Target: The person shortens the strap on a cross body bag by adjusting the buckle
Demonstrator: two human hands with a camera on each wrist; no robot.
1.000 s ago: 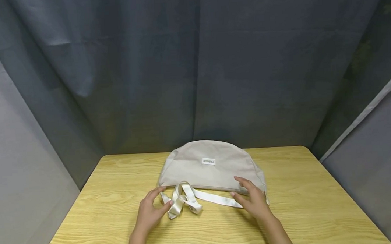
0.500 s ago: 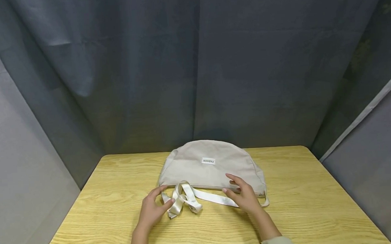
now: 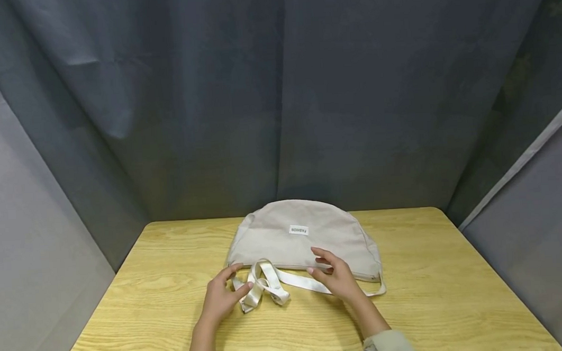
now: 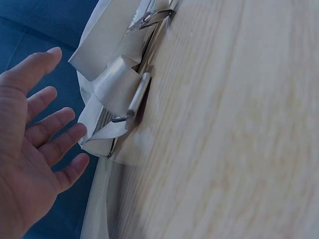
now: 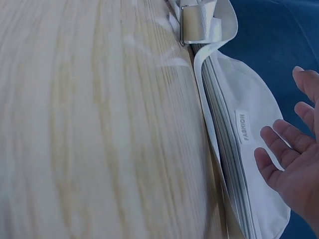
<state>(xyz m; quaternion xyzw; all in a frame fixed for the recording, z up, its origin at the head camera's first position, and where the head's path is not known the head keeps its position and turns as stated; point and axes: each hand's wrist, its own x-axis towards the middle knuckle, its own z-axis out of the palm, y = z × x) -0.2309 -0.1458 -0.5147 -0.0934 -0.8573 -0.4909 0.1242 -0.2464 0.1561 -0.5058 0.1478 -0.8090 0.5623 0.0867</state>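
Note:
A pale beige half-moon bag [image 3: 270, 239] with a small FASHION label [image 3: 298, 230] lies near the far edge of the table. Its zipper [image 5: 227, 134] runs along the side nearest me. The shiny cream strap [image 3: 303, 281] is bunched into loops at the bag's left and stretches to its right corner. My left hand [image 3: 219, 298] hovers beside the looped strap, fingers spread, holding nothing. Over the bag's near side, right of the middle, my right hand [image 3: 339, 279] is held with loosely bent fingers and nothing in them. A metal buckle [image 4: 119, 119] shows on the strap in the left wrist view.
The wood-grain table [image 3: 158, 288] stretches out on both sides of the bag. Dark curtains [image 3: 201, 105] hang close behind its far edge. Grey panels [image 3: 37, 252] stand at the left and right.
My right hand has moved left, uncovering the bag's right corner and the strap's end there. My left hand has shifted slightly right. The bag and strap stay in place.

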